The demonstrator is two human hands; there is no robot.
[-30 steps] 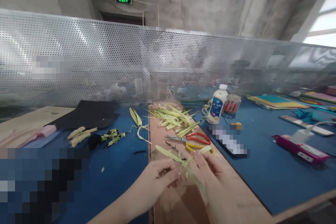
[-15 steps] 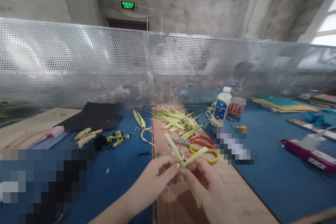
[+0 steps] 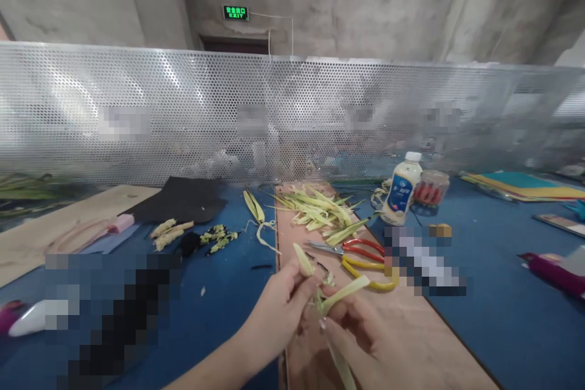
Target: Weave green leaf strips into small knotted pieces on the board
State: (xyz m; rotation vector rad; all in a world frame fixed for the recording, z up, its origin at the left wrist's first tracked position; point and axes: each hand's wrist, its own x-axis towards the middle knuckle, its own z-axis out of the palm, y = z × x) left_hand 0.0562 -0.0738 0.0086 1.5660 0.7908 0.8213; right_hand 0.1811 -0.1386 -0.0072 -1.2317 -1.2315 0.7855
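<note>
Pale green leaf strips (image 3: pixel 346 294) meet in a small knotted or folded bunch between my two hands. My left hand (image 3: pixel 284 297) pinches the bunch from the left, thumb against curled fingers. My right hand (image 3: pixel 361 335) closes on it from the right, with one strip end pointing up right and another hanging down past the palm. The exact fold is hidden by the fingertips. Just beyond the hands, scissors (image 3: pixel 368 263) with red and yellow handles lie on the pinkish board (image 3: pixel 425 341). A loose pile of similar leaf strips (image 3: pixel 320 212) lies farther back on that board.
On the blue table to the left are woven pale pieces (image 3: pixel 170 233), dark-and-green plaited pieces (image 3: pixel 219 236) and a black sheet (image 3: pixel 183 198). At right stand a white-capped bottle (image 3: pixel 402 190) and a jar (image 3: pixel 431 189); a purple tool (image 3: pixel 555 274) lies farther right. A perforated metal screen (image 3: pixel 205 116) closes the back.
The view has shifted left, so things appear farther right. My hands have come slightly apart around the bunch, and the left upright strip shows less of its length.
</note>
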